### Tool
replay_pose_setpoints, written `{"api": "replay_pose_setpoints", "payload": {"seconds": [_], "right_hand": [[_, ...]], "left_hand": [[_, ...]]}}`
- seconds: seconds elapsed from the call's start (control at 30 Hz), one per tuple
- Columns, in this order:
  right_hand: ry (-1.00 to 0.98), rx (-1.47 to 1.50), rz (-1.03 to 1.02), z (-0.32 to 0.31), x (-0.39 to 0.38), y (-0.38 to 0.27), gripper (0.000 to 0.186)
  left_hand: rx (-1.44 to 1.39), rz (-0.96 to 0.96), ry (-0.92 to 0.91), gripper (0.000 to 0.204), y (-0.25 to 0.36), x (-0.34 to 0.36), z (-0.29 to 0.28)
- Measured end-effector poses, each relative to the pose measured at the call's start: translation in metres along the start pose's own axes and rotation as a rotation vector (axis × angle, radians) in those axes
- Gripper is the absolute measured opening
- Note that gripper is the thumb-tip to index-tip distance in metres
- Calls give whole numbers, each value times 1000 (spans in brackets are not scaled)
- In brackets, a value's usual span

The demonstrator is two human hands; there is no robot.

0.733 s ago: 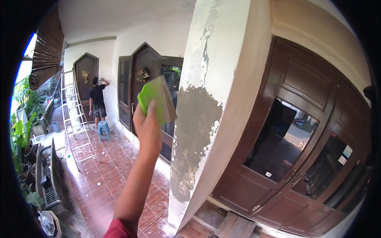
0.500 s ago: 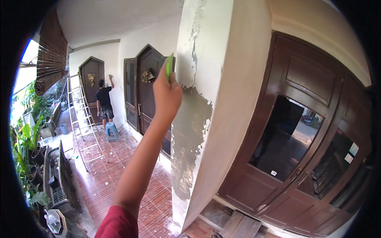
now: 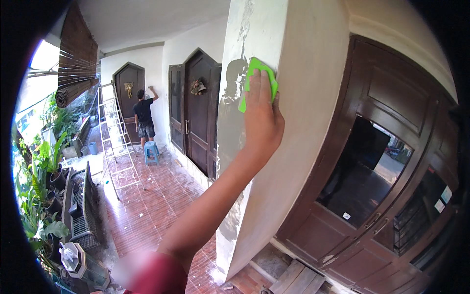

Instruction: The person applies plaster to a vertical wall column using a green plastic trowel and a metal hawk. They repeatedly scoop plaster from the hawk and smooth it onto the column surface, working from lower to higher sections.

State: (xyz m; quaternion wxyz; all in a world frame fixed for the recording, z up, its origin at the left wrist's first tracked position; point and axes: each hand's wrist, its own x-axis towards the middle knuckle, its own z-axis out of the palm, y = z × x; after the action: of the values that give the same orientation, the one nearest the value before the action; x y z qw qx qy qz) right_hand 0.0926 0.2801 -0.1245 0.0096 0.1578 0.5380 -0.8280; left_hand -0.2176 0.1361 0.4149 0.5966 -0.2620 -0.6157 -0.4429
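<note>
My left hand (image 3: 263,110) is raised with a lime-green putty spreader (image 3: 252,63) under its fingers, held flat against the front face of a white pillar (image 3: 262,29) near its right corner. The fingers lie over the spreader's back and point upward. A grey smear of filler (image 3: 235,73) shows beside the spreader, and more grey coating runs down the pillar behind my forearm. Flaky white patches edge the grey. Higher up, a rough crack-like strip (image 3: 243,34) marks the pillar. My right hand is out of view.
A co-worker (image 3: 144,113) reaches up to the far wall beside a blue stool (image 3: 151,153) and a stepladder (image 3: 116,142). White specks dot the tiled floor (image 3: 147,201). Brown doors (image 3: 342,245) stand at right, wooden boards (image 3: 296,279) below, a bench (image 3: 84,206) and plants at left.
My left hand has moved right onto the pillar, and the spreader has turned from edge-on to broadside. A grey filler smear now shows on the upper pillar. The view has shifted slightly.
</note>
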Motion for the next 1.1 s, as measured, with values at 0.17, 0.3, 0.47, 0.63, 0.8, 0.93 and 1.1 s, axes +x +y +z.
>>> {"api": "replay_pose_setpoints", "payload": {"seconds": [0.17, 0.3, 0.47, 0.63, 0.8, 0.93, 1.1], "right_hand": [[-34, -21, 236, -1, -8, -8, 28], [88, 206, 92, 8, -7, -7, 28], [14, 200, 87, -8, -17, -16, 29], [55, 147, 71, -19, -25, -25, 22], [154, 167, -17, -13, -27, -32, 15], [185, 146, 77, -25, -25, -30, 19], [119, -125, -172, -46, 1, 5, 23]], "left_hand": [[-76, 104, -21, 64, 19, -23, -10], [-25, -129, -84, 66, 11, -35, -40], [159, 98, 324, 43, -39, 27, -45], [101, -226, 137, 38, -24, 20, -14], [146, 116, 340, 39, 17, 8, 9], [-11, 32, 62, 45, 37, -22, -7], [55, 45, 234, 44, 2, -4, -41]]}}
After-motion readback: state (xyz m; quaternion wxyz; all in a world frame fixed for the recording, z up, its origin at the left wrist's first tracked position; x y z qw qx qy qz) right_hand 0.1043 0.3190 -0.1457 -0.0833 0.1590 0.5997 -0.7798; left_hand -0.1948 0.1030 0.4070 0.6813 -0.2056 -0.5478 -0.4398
